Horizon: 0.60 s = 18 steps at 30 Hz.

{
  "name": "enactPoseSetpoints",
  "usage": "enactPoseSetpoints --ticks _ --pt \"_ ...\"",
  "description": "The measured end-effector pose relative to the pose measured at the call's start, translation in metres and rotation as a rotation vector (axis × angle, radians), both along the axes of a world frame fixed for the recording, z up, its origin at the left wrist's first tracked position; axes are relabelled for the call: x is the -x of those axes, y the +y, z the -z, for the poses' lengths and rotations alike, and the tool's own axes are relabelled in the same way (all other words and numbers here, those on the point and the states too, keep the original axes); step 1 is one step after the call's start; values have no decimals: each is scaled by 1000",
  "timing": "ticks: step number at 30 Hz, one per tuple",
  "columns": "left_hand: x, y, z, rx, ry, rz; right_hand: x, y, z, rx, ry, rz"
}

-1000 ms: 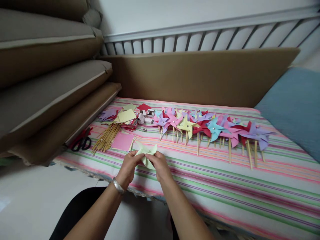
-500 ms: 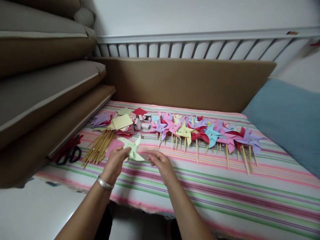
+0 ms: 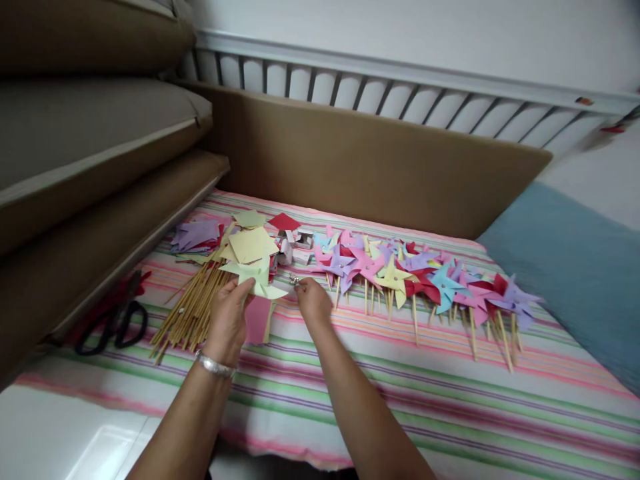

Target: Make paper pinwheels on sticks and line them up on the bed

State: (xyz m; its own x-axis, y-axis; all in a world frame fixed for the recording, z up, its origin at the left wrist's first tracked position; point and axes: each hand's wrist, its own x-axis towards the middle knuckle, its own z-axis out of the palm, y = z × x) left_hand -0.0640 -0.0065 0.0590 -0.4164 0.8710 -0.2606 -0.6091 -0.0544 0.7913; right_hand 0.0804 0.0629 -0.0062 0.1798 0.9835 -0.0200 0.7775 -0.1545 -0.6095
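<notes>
My left hand (image 3: 226,323) pinches a pale green paper pinwheel (image 3: 259,272) between thumb and fingers, its blades folded in, with no stick on it. Just to its right, my right hand (image 3: 314,303) has its fingertips drawn together at a small heap of shiny metal pins (image 3: 293,280) on the cloth. Whatever lies between those fingertips is too small to make out. Beneath the pinwheel are a pink paper square (image 3: 257,321) and a bundle of thin wooden sticks (image 3: 187,310). Pale yellow paper squares (image 3: 254,244) are stacked behind it.
Rows of coloured pinwheels on sticks (image 3: 395,277) lie on the striped cloth (image 3: 450,393) at right. Small opened boxes (image 3: 302,256) sit behind the pins. Black-handled scissors (image 3: 131,323) lie at left, by stacked brown cushions (image 3: 150,207). A brown board (image 3: 350,157) stands at the back.
My right hand has moved forward from beside the pinwheel to the metal pins. My left hand still holds the pinwheel, now slightly farther forward. The camera view has tilted.
</notes>
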Motion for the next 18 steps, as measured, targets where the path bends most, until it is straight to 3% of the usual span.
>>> enactPoseSetpoints --ticks 6,18 --pt "16 7 -2 -6 -32 45 7 7 3 38 -153 11" --pt "31 5 -5 -21 -76 -1 9 13 5 37 -170 -20"
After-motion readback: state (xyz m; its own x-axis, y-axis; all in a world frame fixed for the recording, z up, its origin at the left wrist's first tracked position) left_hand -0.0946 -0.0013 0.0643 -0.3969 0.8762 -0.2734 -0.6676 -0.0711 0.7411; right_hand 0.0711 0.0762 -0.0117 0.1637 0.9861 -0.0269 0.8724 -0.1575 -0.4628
